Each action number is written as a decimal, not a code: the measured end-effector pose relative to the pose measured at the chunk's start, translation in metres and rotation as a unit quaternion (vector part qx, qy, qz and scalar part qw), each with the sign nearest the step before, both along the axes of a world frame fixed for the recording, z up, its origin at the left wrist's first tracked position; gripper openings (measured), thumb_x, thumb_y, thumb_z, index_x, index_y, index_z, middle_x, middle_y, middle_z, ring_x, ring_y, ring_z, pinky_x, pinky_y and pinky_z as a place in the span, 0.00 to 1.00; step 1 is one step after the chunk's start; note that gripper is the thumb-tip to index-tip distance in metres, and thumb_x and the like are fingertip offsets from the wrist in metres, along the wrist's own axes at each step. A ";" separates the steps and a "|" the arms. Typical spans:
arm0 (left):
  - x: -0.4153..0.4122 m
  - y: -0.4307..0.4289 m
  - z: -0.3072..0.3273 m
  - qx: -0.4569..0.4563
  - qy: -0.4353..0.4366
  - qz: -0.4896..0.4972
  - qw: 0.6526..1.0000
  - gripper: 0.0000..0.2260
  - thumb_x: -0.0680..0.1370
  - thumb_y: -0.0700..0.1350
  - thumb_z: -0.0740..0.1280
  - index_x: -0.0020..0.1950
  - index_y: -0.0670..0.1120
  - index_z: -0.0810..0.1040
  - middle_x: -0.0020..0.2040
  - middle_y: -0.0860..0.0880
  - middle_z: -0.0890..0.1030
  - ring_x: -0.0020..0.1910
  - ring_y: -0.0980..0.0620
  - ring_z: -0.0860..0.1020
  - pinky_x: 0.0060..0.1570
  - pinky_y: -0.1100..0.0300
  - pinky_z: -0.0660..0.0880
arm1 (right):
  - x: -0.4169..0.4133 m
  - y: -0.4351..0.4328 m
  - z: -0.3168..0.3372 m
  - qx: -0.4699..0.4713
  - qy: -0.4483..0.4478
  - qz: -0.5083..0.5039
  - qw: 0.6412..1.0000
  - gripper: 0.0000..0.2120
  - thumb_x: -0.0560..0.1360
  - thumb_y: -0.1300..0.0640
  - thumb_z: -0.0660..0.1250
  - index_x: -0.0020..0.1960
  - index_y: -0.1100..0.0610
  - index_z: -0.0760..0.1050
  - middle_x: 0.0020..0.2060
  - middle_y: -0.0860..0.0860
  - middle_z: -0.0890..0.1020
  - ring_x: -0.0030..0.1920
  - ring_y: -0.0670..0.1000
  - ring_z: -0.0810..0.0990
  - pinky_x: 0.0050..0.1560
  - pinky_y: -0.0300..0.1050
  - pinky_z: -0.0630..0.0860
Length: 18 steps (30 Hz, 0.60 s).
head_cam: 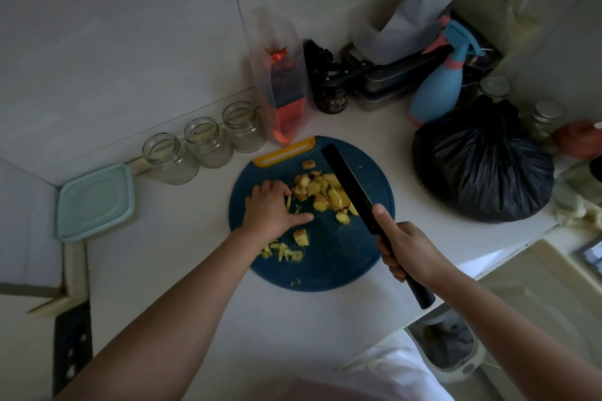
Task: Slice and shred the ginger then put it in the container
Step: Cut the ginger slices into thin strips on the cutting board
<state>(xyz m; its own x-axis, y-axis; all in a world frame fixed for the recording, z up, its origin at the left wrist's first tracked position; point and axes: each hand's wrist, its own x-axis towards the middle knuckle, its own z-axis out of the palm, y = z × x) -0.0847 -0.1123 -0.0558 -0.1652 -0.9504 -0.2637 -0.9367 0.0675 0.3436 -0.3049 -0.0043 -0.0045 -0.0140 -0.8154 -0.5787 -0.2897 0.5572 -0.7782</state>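
White counter (195, 270) meets a tiled wall at the far side, with a full black bag (482, 166) at the right. Near the middle lies a round blue cutting board (342, 251). A pale green lidded container (96, 202) sits at the left, well apart from the board, and three glass jars (208, 142) stand along the wall. The right hand (410, 251) has its grip wrapped around the handle of a dark knife (351, 185), the blade against the right edge of the ginger chunks (322, 189) mid-board. The left hand (270, 212) lies palm down, its grip loose, fingertips touching the pile's left edge. Thin ginger shreds (283, 251) lie near its wrist.
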 end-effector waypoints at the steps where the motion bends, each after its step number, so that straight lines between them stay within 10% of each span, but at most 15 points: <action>1: 0.001 0.001 0.000 -0.001 -0.001 0.000 1.000 0.26 0.68 0.63 0.72 0.58 0.49 0.72 0.58 0.48 0.72 0.61 0.45 0.68 0.57 0.51 0.68 | 0.001 0.000 0.000 -0.001 0.003 0.002 1.000 0.31 0.70 0.28 0.52 0.29 0.56 0.64 0.23 0.51 0.68 0.23 0.50 0.65 0.26 0.41 0.68; 7: 0.028 0.009 0.001 0.012 0.059 -0.059 0.996 0.06 0.75 0.49 0.69 0.47 0.49 0.76 0.50 0.50 0.73 0.56 0.47 0.70 0.54 0.53 0.69 | 0.004 0.002 0.001 -0.008 0.003 0.012 1.000 0.31 0.73 0.30 0.52 0.28 0.56 0.65 0.23 0.51 0.68 0.23 0.50 0.66 0.27 0.41 0.69; 18: 0.025 0.034 0.019 -0.070 0.099 -0.179 0.976 0.17 0.71 0.51 0.75 0.56 0.47 0.79 0.51 0.51 0.79 0.52 0.53 0.75 0.51 0.59 0.70 | 0.018 0.022 -0.012 0.042 0.063 0.071 0.995 0.32 0.74 0.29 0.52 0.32 0.58 0.67 0.24 0.51 0.71 0.22 0.49 0.67 0.26 0.41 0.69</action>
